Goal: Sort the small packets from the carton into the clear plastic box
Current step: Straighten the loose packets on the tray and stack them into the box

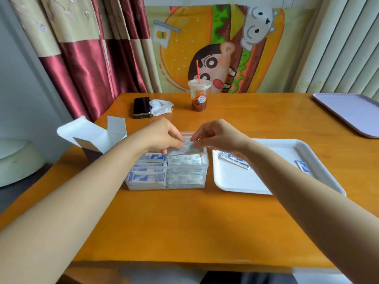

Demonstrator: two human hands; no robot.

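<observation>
Left hand (pixel 164 136), right hand (pixel 217 136): extended over wooden table (pixel 184 222), fingertips nearly meeting above clear plastic box (pixel 164 186), fingers curled, each pinching one end of single packet (pixel 189 147).
White tray (pixel 235 181), right of box: loose packets (pixel 235 160) in two spots, well apart.
Carton (pixel 92 136), left of box: flaps open, contents hidden.
Box contents: two side-by-side packet stacks, nearly full, long axes left-right.
Held packet: over box rear, long axis left-right, blurred.

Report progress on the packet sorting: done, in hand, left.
Done: the clear plastic box is stacked nearly full of packets. In hand: left hand and right hand pinch one packet over the box. Left: a few loose packets lie on the white tray; the open carton's inside is hidden.
</observation>
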